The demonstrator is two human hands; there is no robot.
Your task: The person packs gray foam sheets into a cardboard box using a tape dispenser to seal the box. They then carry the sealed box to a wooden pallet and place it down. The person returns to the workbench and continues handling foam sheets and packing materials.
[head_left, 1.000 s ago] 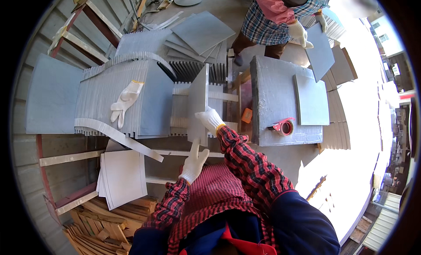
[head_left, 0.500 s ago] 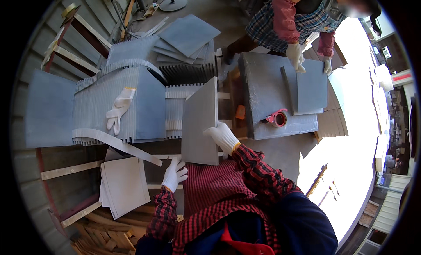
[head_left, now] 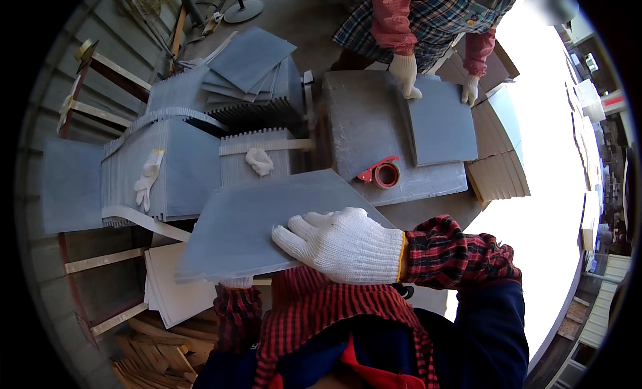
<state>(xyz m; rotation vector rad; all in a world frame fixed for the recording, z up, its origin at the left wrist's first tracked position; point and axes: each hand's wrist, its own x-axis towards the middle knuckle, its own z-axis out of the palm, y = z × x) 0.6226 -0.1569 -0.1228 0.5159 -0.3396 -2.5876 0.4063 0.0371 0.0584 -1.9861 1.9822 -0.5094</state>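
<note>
When viewed from above, note right hand (head_left: 340, 246) laid flat on a grey panel (head_left: 257, 208) and left hand (head_left: 238, 281) mostly hidden beneath, grip indiscernible. Beyond both, see panel stacks (head_left: 194, 171) and, rightward, a film-covered worktop (head_left: 364, 118) bearing a tape dispenser (head_left: 386, 175); far leftward, ribbed wall (head_left: 117, 34).

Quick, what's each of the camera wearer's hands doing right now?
Left hand: mostly hidden beneath the grey panel; open or closed can't be told.
Right hand: open, fingers loosely bent, over the panel's upper face.
</note>
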